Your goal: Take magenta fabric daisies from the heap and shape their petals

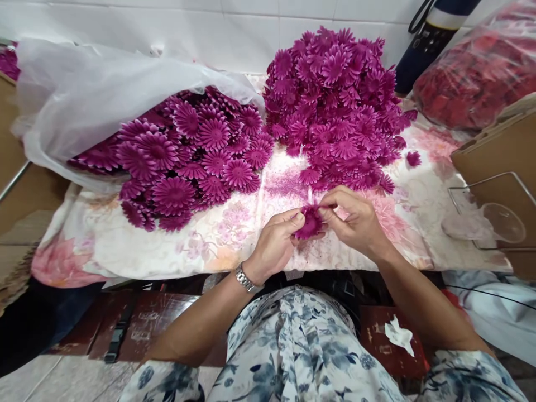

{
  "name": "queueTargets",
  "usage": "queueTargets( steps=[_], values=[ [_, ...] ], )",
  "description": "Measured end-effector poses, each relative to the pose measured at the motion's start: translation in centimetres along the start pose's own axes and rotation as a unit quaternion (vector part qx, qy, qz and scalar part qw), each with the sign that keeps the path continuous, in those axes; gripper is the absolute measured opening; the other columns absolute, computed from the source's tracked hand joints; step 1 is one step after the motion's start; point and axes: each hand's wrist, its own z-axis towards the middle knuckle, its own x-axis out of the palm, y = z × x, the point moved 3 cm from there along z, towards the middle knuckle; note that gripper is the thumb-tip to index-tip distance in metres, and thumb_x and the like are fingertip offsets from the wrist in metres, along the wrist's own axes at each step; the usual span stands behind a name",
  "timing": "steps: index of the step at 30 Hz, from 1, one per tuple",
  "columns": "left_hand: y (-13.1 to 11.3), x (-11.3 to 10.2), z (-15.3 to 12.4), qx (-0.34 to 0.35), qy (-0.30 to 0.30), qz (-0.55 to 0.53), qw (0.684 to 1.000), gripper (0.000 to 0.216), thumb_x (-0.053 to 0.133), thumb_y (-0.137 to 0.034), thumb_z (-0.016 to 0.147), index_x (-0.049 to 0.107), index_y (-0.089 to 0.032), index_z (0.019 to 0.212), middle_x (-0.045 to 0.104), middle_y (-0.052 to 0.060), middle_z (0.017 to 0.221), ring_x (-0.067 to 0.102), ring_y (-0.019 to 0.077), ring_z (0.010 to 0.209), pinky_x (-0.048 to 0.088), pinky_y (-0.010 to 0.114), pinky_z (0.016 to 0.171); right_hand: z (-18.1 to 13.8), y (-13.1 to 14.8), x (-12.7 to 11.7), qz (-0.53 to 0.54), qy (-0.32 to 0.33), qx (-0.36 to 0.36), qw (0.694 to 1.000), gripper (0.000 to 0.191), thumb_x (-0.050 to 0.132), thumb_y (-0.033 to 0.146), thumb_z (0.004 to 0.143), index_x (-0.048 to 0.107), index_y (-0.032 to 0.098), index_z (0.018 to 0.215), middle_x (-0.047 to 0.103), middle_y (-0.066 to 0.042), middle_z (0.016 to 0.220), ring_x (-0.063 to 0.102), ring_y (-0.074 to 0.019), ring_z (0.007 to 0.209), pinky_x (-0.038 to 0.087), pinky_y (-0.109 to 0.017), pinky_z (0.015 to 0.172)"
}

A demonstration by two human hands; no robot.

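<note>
Between my two hands is a purple artificial flower head, held just above the front part of the table. My left hand grips it from the left, the thumb lying on its petals. From the right, my right hand pinches the flower's edge between thumb and fingertips. Just beyond my hands rises a large heap of the same purple flower heads. More purple flower heads spill out of a white plastic bag on the left.
A floral tablecloth with purple specks covers the table. One loose flower lies right of the heap. At right are a bag of red flowers, a dark umbrella, a cardboard box and a clear plastic cup.
</note>
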Motion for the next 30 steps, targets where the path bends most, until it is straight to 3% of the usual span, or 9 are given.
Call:
queueTargets(
  steps=[4, 8, 12, 15, 18, 20, 22, 25, 30],
  values=[
    [0.6, -0.4, -0.2, -0.006, -0.006, -0.003, 1.000, 0.019, 0.070, -0.028, 0.071, 0.068, -0.011, 0.078, 0.070, 0.008, 0.076, 0.067, 0.0206, 0.075, 0.055, 0.038, 0.076, -0.7, -0.7, -1.3, -0.054, -0.076, 0.043, 0.995, 0.008, 0.055, 0.013, 0.081, 0.055, 0.020, 0.076, 0.054, 0.001, 0.067, 0.052, -0.0112, 0.061, 0.043, -0.027, 0.056],
    [0.3, -0.7, -0.1, -0.004, -0.015, -0.011, 1.000, 0.018, 0.065, -0.026, 0.076, 0.066, -0.010, 0.084, 0.071, 0.010, 0.080, 0.069, 0.0203, 0.073, 0.056, 0.037, 0.074, 0.7, -1.2, -2.5, -0.088, -0.013, 0.008, 0.996, 0.010, 0.055, 0.012, 0.082, 0.059, 0.021, 0.079, 0.061, 0.000, 0.070, 0.056, -0.0118, 0.061, 0.045, -0.027, 0.054],
    [-0.2, -0.4, 0.3, -0.006, -0.018, -0.040, 0.999, 0.016, 0.058, -0.021, 0.079, 0.064, -0.011, 0.091, 0.072, 0.011, 0.086, 0.070, 0.0211, 0.078, 0.056, 0.038, 0.076, 4.8, -3.4, -6.4, -0.178, -0.136, 0.016, 0.974, 0.009, 0.053, 0.020, 0.086, 0.061, 0.021, 0.084, 0.063, -0.005, 0.079, 0.059, -0.0172, 0.070, 0.048, -0.035, 0.063],
    [-0.1, -0.2, 0.6, -0.018, -0.018, -0.075, 0.997, 0.015, 0.053, -0.021, 0.081, 0.064, -0.012, 0.087, 0.072, 0.011, 0.087, 0.069, 0.0217, 0.079, 0.056, 0.039, 0.077, 6.3, -4.3, -7.3, -0.240, -0.156, 0.015, 0.958, 0.019, 0.060, 0.029, 0.083, 0.061, 0.019, 0.099, 0.063, -0.009, 0.094, 0.059, -0.0234, 0.089, 0.047, -0.043, 0.078],
    [0.2, -0.5, 0.8, -0.022, -0.052, -0.101, 0.993, 0.017, 0.051, -0.020, 0.083, 0.065, -0.011, 0.086, 0.070, 0.009, 0.084, 0.067, 0.0172, 0.077, 0.054, 0.033, 0.076, 4.9, -2.9, -4.6, -0.202, -0.087, -0.015, 0.975, 0.012, 0.058, 0.030, 0.085, 0.061, 0.020, 0.092, 0.063, -0.007, 0.084, 0.058, -0.0197, 0.082, 0.048, -0.038, 0.071],
    [0.5, -0.6, 0.9, -0.014, -0.064, -0.100, 0.993, 0.015, 0.053, -0.018, 0.082, 0.066, -0.010, 0.084, 0.068, 0.007, 0.080, 0.063, 0.0121, 0.072, 0.052, 0.024, 0.067, 2.9, -1.4, -1.5, -0.105, 0.031, -0.048, 0.993, 0.009, 0.057, 0.029, 0.087, 0.059, 0.022, 0.083, 0.062, -0.003, 0.076, 0.057, -0.0147, 0.070, 0.048, -0.030, 0.061],
    [0.8, -0.8, 0.9, -0.008, -0.064, -0.089, 0.994, 0.012, 0.057, -0.018, 0.080, 0.065, -0.010, 0.076, 0.063, 0.003, 0.069, 0.056, 0.0081, 0.061, 0.044, 0.018, 0.054, 1.0, -0.3, 1.0, -0.064, 0.094, -0.057, 0.992, 0.009, 0.058, 0.029, 0.086, 0.057, 0.021, 0.081, 0.059, -0.002, 0.073, 0.054, -0.0140, 0.069, 0.047, -0.029, 0.061],
    [1.3, -0.8, 0.8, -0.008, -0.054, -0.062, 0.997, 0.014, 0.064, -0.024, 0.076, 0.063, -0.011, 0.070, 0.056, 0.001, 0.062, 0.049, 0.0071, 0.056, 0.035, 0.018, 0.048, -0.5, 0.0, 3.0, -0.055, 0.103, -0.062, 0.991, 0.009, 0.056, 0.025, 0.087, 0.055, 0.019, 0.079, 0.055, -0.002, 0.071, 0.052, -0.0138, 0.068, 0.045, -0.028, 0.062],
    [1.5, -0.7, 0.4, -0.010, -0.036, -0.034, 0.999, 0.009, 0.069, -0.021, 0.070, 0.066, -0.012, 0.073, 0.057, 0.000, 0.067, 0.049, 0.0074, 0.062, 0.034, 0.017, 0.052, -0.9, 0.0, 3.1, -0.088, 0.060, -0.093, 0.990, 0.014, 0.045, 0.015, 0.088, 0.055, 0.020, 0.079, 0.057, -0.005, 0.072, 0.053, -0.0161, 0.071, 0.047, -0.030, 0.067]
  ],
)
